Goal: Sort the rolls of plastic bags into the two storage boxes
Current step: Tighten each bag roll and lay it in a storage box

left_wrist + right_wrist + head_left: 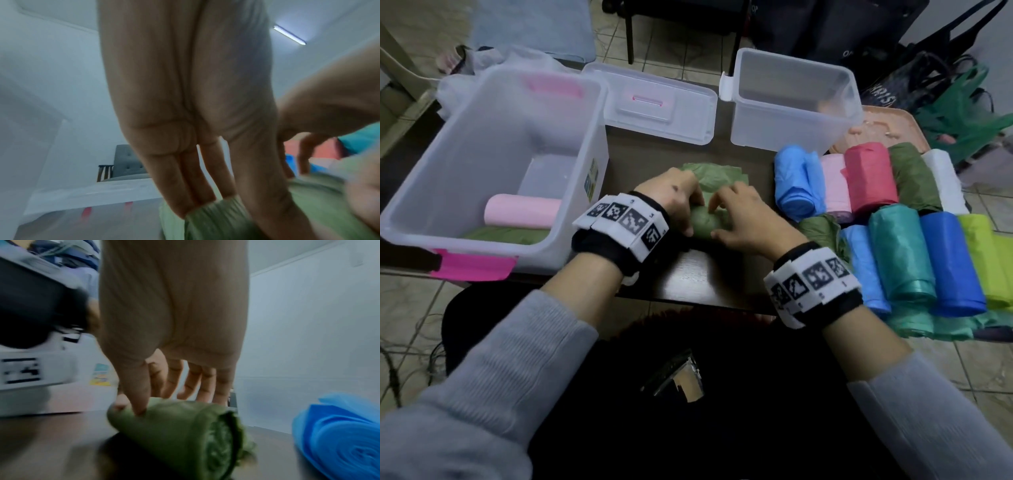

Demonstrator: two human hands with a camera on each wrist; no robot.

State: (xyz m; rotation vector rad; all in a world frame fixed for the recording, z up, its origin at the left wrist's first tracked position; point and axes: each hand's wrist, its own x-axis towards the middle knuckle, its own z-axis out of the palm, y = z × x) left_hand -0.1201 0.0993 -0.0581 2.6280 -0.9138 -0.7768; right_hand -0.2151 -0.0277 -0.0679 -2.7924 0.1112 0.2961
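Note:
A green roll of plastic bags (pixel 707 224) lies at the table's middle, its loose sheet (pixel 717 176) spread out beyond it. Both hands hold it. My left hand (pixel 693 216) grips its left part, fingers over the top and thumb on the near side. My right hand (pixel 722 219) grips its right part the same way. In the right wrist view the thumb and fingers (pixel 168 400) pinch the green roll (pixel 185 434). The left storage box (pixel 493 113) holds a pink roll (pixel 522 210) and a green roll (pixel 506 236). The right storage box (pixel 791 113) stands at the back.
A clear lid (pixel 654 102) lies between the boxes. Several coloured rolls are piled at the right: light blue (pixel 796 185), pink, red (pixel 869 178), dark green, teal (pixel 900 250), blue (pixel 952 263), lime. Bags and a chair stand on the floor behind the table.

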